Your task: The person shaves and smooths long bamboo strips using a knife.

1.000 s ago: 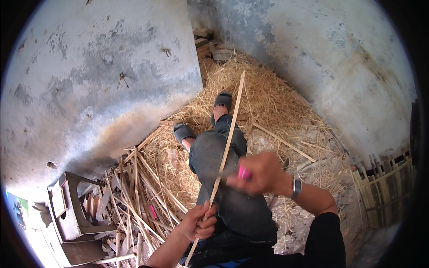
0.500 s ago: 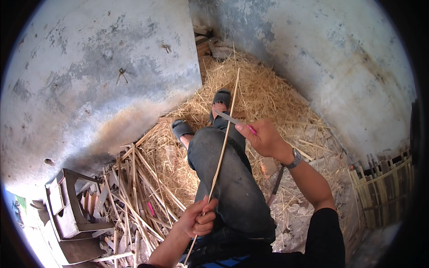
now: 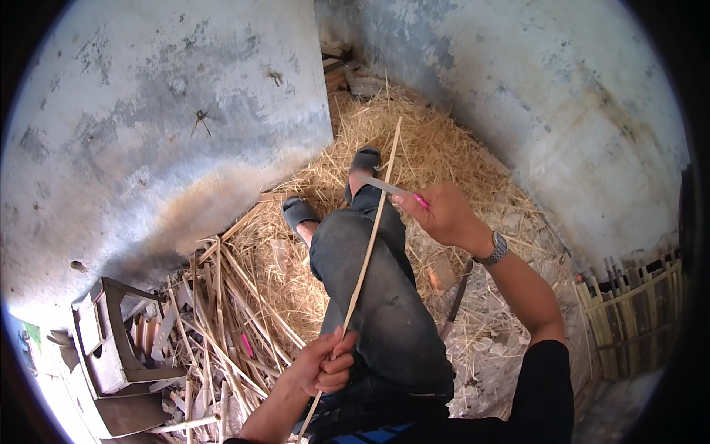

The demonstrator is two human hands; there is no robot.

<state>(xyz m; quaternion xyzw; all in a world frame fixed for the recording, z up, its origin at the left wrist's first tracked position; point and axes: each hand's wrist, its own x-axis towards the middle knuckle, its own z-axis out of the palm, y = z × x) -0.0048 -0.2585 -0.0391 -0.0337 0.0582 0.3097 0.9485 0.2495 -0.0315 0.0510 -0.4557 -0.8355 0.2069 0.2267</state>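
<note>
A long, thin bamboo strip (image 3: 369, 255) runs slantwise over my raised thigh, from my lap to above the straw. My left hand (image 3: 325, 364) is closed around its lower part, and the near end sticks out below the fist. My right hand (image 3: 446, 216) grips a small knife (image 3: 381, 185) by its pink handle. The blade points left and crosses the strip beyond my knee; the thumb lies close to the strip at the crossing. Whether the edge bites into the strip cannot be made out.
Straw-like shavings (image 3: 436, 152) cover the floor around my sandalled feet. Bamboo sticks (image 3: 220, 296) are heaped at left, with a pink object (image 3: 247, 344) among them, beside a broken box frame (image 3: 122, 340). A dark long blade-like tool (image 3: 458, 300) lies right of my leg. A slatted bamboo basket (image 3: 632, 318) stands at right.
My right hand and the knife have moved slightly away from me along the strip. The strip's far end has shifted a little to the right. My left hand keeps its hold.
</note>
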